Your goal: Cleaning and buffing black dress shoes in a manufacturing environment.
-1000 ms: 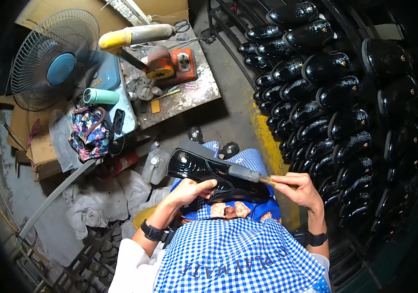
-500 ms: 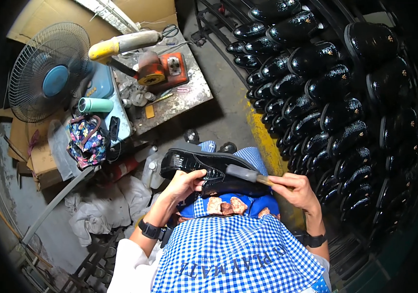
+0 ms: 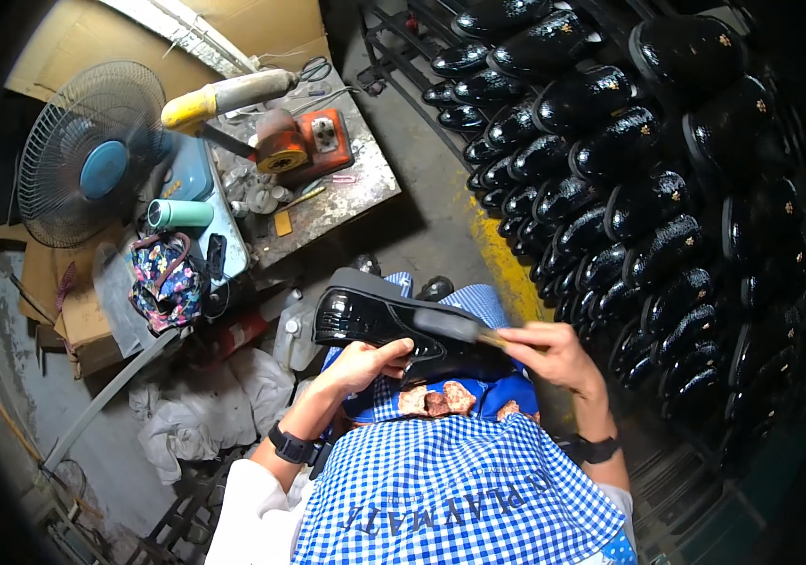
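Brush [image 3: 445,326] and right hand [image 3: 556,356] have shifted left, fingers closed round the handle [image 3: 491,337]; my left hand [image 3: 362,367] grips the shoe [image 3: 386,320]. I judge this brushing, the next stroke needing steadiness.

I count two bare hands here, one left hand [image 3: 365,367] and one right hand [image 3: 554,356], with two black wristbands [image 3: 290,443], one apiece. There is one glossy black shoe with a thick dark sole [image 3: 441,359] between them, and one long-handled tool with an oblong grey head [image 3: 447,326]. Far left, I see one wire-caged fan with a blue hub [image 3: 104,169], one mint-green cylindrical bottle [image 3: 182,214] and one dark flowered bag [image 3: 166,290]. On the right, rows of shiny black shoes [image 3: 615,141] number over twenty, too overlapped for an exact count.
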The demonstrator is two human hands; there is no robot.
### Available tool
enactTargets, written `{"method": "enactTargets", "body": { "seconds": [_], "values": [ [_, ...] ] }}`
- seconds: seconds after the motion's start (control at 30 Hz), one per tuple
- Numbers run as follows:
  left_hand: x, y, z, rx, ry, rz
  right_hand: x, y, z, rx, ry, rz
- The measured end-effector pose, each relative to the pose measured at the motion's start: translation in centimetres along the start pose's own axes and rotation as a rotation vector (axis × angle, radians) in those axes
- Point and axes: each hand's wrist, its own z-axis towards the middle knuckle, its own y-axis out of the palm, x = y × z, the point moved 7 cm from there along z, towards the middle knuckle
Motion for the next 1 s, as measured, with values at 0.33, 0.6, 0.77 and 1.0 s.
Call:
{"method": "enactTargets", "body": {
  "seconds": [0.33, 0.6, 0.77, 1.0],
  "values": [
    [0.2, 2.7, -0.5, -0.096, 0.058, -0.01, -1.6, 0.0, -0.2, 0.034, -0.099, -0.089],
    [1.9, 2.1, 0.6, -0.132, 0.229, -0.292, -1.4, -5.8, 0.8, 0.404, -0.067, 0.061],
    [5.0, 1.5, 1.0, -0.08, 0.331, -0.308, -3.7, -2.0, 1.2, 0.235, -0.225, -0.197],
    [16.6, -0.9, -3.2, -0.006, 0.503, 0.003, 4.2, -9.8, -5.6, 0.915, 0.136, 0.087]
  ]
}}
